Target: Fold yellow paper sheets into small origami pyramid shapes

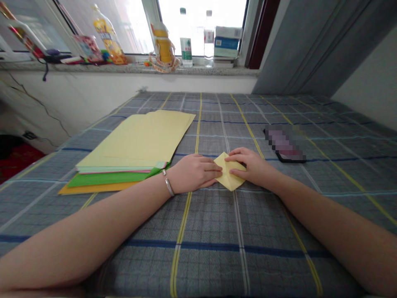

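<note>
A small folded piece of yellow paper, roughly diamond-shaped with creases across it, lies on the plaid cloth between my hands. My left hand has its fingers together on the paper's left corner, with the thumb lower down and partly hidden. A silver bracelet circles the left wrist. From the other side, my right hand holds the paper's right part, index finger near the top edge and thumb lower on the surface. The undersides of the right fingers are out of sight.
Left of the hands lies a stack of coloured paper, yellow on top, green and orange below. A phone with a blurred screen rests at the right. Bottles, a yellow flask and boxes line the windowsill.
</note>
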`<control>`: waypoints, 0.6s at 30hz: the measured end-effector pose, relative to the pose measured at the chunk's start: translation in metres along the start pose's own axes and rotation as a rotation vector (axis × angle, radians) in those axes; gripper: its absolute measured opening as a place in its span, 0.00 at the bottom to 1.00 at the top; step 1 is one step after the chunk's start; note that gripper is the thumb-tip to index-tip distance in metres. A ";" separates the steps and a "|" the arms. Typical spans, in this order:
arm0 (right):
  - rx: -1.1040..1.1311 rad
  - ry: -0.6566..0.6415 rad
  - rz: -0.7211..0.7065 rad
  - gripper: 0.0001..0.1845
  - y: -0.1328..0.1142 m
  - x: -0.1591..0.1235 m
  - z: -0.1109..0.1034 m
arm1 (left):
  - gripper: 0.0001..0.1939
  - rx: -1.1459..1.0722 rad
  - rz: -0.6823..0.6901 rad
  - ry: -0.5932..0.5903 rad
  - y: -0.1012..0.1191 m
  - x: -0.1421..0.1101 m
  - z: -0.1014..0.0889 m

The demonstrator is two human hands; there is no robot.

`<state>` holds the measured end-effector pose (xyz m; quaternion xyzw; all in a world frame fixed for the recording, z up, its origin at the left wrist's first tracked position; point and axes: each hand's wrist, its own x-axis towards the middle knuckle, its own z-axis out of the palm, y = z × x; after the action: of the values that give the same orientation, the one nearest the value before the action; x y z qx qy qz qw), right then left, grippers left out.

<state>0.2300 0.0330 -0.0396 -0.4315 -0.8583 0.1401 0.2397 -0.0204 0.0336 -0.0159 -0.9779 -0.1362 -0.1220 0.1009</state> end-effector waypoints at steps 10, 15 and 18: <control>-0.176 -0.155 -0.204 0.11 -0.017 -0.005 -0.022 | 0.16 -0.018 0.018 0.024 -0.001 0.000 -0.002; -0.195 -0.177 -0.142 0.11 -0.017 -0.006 -0.027 | 0.16 -0.012 0.055 0.010 -0.002 -0.001 -0.003; -0.182 -0.189 -0.088 0.11 -0.014 -0.006 -0.027 | 0.15 -0.023 0.058 0.000 -0.002 -0.002 -0.005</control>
<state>0.2374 0.0209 -0.0121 -0.3981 -0.9044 0.0907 0.1235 -0.0239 0.0338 -0.0113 -0.9826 -0.1064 -0.1204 0.0931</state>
